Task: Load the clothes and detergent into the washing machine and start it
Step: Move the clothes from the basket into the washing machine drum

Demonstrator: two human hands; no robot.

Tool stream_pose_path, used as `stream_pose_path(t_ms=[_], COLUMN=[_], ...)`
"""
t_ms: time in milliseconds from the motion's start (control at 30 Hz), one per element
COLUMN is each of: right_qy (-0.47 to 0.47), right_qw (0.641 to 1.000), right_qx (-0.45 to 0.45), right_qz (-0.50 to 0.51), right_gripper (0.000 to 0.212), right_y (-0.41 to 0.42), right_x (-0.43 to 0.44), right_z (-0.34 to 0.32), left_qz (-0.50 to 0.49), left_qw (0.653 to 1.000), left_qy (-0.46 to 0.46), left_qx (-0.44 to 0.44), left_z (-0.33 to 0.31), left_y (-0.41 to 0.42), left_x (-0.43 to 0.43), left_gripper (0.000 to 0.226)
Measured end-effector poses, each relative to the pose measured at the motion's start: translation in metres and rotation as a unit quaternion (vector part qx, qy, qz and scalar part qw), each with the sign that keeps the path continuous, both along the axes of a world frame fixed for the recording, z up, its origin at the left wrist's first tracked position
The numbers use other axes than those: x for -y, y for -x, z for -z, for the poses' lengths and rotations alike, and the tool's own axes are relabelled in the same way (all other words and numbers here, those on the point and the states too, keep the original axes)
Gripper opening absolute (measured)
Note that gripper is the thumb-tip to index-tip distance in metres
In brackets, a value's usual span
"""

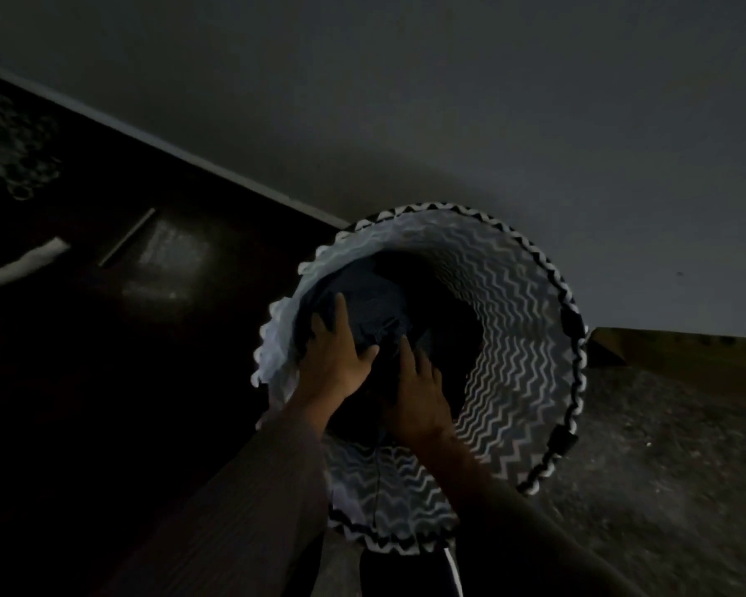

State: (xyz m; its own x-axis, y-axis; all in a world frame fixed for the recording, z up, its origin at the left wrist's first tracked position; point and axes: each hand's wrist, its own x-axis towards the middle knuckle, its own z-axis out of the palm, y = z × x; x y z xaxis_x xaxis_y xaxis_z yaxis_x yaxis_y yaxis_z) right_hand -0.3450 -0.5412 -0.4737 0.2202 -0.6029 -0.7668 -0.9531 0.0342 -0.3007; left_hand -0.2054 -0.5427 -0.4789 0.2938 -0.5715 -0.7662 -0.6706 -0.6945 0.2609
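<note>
Clothes (375, 295) — dark, indistinct in basket (517, 338); left hand (337, 359), right hand (418, 392) upon them.

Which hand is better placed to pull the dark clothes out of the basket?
Probably the left hand: it lies spread on the dark clothes; the right hand sits at their edge.

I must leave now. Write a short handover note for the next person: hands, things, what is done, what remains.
Left hand: fingers flat on the dark clothes inside the basket.
Right hand: also on the clothes; grip too dark to tell.
Done: nothing; the clothes are in the basket.
Left: carry clothes to the washing machine, load them, add detergent, start it. Machine and detergent are not in view.
</note>
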Motion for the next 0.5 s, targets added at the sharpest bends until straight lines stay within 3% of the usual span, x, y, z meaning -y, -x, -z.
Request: stream_pose_path(t_ms=[67, 133, 200, 300, 433, 500], right_qy=[-0.009, -0.002, 0.019, 0.034, 0.034, 0.027], right_qw=[0.997, 0.993, 0.987, 0.977, 0.961, 0.948], right_qx=[0.038, 0.058, 0.07, 0.101, 0.179, 0.206], right_qz=[0.068, 0.106, 0.146, 0.187, 0.21, 0.242], right_gripper=[0.091, 0.09, 0.087, 0.085, 0.118, 0.13], right_y=[-0.007, -0.013, -0.016, -0.015, -0.007, -0.003], right_x=[-0.001, -0.003, -0.005, -0.008, -0.013, -0.018], right_z=[0.017, 0.033, 0.042, 0.044, 0.029, 0.019], left_qz=[-0.009, 0.044, 0.085, 0.011, -0.088, -0.083], left_qw=[1.0, 0.999, 0.995, 0.995, 0.989, 0.985], left_qy=[-0.019, -0.01, 0.031, 0.097, 0.111, 0.113], left_qx=[-0.016, 0.012, 0.033, 0.011, -0.048, -0.103], left_z=[0.016, 0.026, 0.034, 0.033, 0.005, -0.008], left_y=[-0.002, -0.004, -0.007, -0.011, -0.007, 0.001], left_x=[0.007, 0.009, 0.008, 0.008, 0.012, 0.011], left_gripper=[0.104, 0.097, 0.069, 0.027, 0.028, 0.027])
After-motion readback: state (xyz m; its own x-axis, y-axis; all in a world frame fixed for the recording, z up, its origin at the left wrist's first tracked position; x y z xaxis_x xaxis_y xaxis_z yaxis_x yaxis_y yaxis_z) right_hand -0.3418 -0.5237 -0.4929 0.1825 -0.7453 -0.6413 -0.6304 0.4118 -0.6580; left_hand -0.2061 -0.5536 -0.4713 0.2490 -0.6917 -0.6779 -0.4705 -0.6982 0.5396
